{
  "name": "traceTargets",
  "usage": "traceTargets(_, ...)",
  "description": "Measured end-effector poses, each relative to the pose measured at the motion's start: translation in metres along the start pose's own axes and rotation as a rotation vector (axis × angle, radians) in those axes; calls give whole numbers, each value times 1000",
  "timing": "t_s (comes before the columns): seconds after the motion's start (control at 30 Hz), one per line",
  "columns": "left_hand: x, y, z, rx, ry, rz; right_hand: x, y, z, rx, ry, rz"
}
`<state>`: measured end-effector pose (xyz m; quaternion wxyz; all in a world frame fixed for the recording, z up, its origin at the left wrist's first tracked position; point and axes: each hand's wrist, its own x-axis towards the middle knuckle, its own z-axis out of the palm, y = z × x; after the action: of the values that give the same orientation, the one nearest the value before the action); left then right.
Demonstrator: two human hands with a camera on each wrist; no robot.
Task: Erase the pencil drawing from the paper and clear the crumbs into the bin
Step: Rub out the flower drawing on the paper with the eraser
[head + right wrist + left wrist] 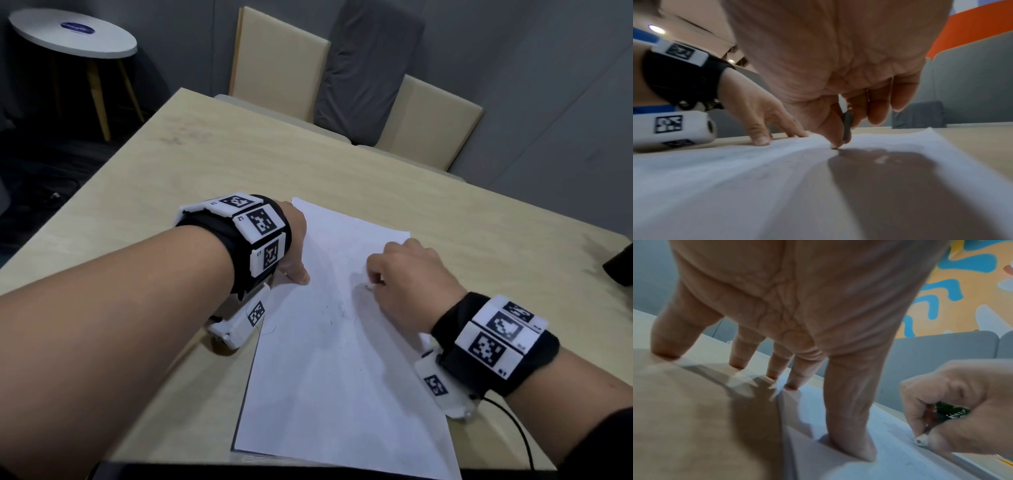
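Left forearm (pixel 113 308): filling the lower left of the head view, nearest the camera.
Left hand (pixel 291 246): fingers (pixel 666 344) straight and spread, pressing the paper's left edge onto the desk (pixel 205 164).
Right hand (pixel 407 277): fingers curling narrowly, pinching a small eraser (pixel 920 441), its tip touching the sheet at centre frame.
Paper (pixel 335 370): lying flat, lower centre.
Pencil drawing (pixel 339 308): faint grey marks are showing beside the eraser.
Progress: erasing appears under way; marks remain, crumbs are too small to tell, and no bin is showing.
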<state>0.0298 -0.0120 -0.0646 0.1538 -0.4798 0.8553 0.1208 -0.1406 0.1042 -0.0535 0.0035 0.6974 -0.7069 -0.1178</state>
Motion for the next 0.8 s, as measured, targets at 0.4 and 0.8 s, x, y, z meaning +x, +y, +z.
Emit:
traceTargets(0.4, 2, 1, 0, 3, -8, 2, -1, 3, 0, 6, 3, 4)
traceTargets(0.8, 4, 1, 1, -13, -2, -5, -1, 5, 3, 15, 1, -4)
